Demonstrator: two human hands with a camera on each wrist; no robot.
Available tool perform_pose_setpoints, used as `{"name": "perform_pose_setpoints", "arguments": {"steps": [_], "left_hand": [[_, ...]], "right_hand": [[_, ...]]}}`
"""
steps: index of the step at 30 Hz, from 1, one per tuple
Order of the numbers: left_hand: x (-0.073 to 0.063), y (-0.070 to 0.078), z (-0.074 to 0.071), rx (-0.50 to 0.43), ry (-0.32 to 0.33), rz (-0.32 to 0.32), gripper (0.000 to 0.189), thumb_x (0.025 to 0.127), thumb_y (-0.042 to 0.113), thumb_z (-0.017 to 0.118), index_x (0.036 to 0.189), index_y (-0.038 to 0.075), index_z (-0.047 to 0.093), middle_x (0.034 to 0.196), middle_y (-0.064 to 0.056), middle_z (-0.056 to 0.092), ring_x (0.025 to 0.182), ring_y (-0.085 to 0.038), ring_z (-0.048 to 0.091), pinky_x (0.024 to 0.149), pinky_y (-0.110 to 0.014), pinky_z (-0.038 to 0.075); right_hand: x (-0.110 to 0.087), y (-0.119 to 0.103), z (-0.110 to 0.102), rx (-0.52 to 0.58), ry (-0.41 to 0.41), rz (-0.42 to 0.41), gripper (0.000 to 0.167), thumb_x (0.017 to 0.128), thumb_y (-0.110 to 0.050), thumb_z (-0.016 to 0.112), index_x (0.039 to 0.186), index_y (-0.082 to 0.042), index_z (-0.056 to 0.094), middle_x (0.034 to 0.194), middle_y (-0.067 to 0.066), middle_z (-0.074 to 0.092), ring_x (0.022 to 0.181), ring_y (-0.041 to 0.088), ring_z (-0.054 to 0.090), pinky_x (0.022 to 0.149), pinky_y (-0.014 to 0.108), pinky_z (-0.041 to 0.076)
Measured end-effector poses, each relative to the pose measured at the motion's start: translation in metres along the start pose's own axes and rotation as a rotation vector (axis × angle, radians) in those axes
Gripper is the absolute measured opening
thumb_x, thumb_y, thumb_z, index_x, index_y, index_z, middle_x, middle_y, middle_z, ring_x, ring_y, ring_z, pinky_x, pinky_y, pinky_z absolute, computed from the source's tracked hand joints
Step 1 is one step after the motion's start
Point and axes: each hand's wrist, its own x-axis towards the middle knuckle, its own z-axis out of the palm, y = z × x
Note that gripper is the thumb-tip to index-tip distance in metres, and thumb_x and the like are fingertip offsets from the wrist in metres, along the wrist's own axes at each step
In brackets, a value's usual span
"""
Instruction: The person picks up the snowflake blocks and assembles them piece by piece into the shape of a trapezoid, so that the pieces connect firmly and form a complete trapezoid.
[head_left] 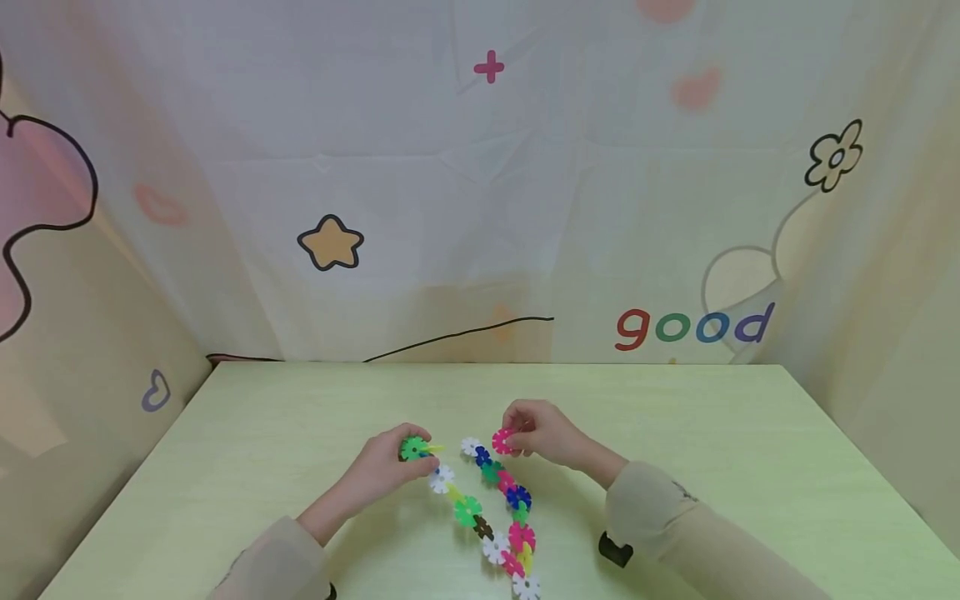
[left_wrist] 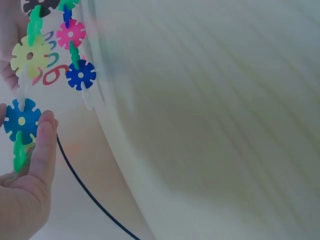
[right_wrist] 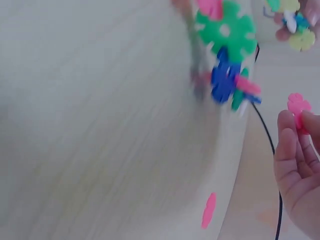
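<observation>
A chain of interlocked plastic snowflake discs in white, green, pink, blue, yellow and brown runs in a narrow loop over the table. My left hand pinches it near one end, by a blue disc with a green disc slotted into it. The other end, a white disc, lies between the hands. Between thumb and fingers, my right hand pinches a single pink disc, close to that end and apart from it.
In the right wrist view another pink disc lies on the table. A printed curtain stands along the back edge and both sides. A black wrist band shows below the right sleeve.
</observation>
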Motion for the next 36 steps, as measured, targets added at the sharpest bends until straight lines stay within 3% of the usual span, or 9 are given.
{"name": "perform_pose_setpoints", "arguments": {"steps": [13, 21, 36], "left_hand": [[0.004, 0.011, 0.012, 0.024, -0.023, 0.072, 0.041, 0.077, 0.026, 0.066, 0.109, 0.003, 0.054, 0.078, -0.003, 0.055, 0.067, -0.014, 0.047, 0.058, -0.023, 0.043], [0.005, 0.011, 0.015, -0.005, -0.051, 0.096, 0.044, 0.078, 0.026, 0.065, 0.111, 0.001, 0.052, 0.076, -0.003, 0.055, 0.065, -0.013, 0.046, 0.056, -0.022, 0.043], [0.004, 0.012, 0.017, -0.067, -0.122, 0.122, 0.043, 0.08, 0.022, 0.064, 0.115, 0.001, 0.05, 0.093, -0.007, 0.065, 0.072, -0.012, 0.055, 0.063, -0.021, 0.047]], "right_hand": [[-0.002, -0.016, 0.015, 0.208, -0.022, 0.031, 0.012, 0.083, -0.003, 0.057, 0.093, 0.003, 0.055, 0.081, 0.006, 0.055, 0.065, 0.013, 0.055, 0.061, 0.027, 0.051], [-0.003, -0.017, 0.018, 0.24, -0.027, 0.073, 0.012, 0.083, -0.002, 0.056, 0.095, 0.003, 0.055, 0.08, 0.005, 0.055, 0.065, 0.012, 0.058, 0.062, 0.027, 0.052], [-0.01, -0.023, 0.02, 0.257, -0.031, 0.081, 0.013, 0.083, -0.001, 0.057, 0.094, 0.005, 0.056, 0.076, 0.005, 0.057, 0.062, 0.012, 0.058, 0.063, 0.031, 0.053]]}}
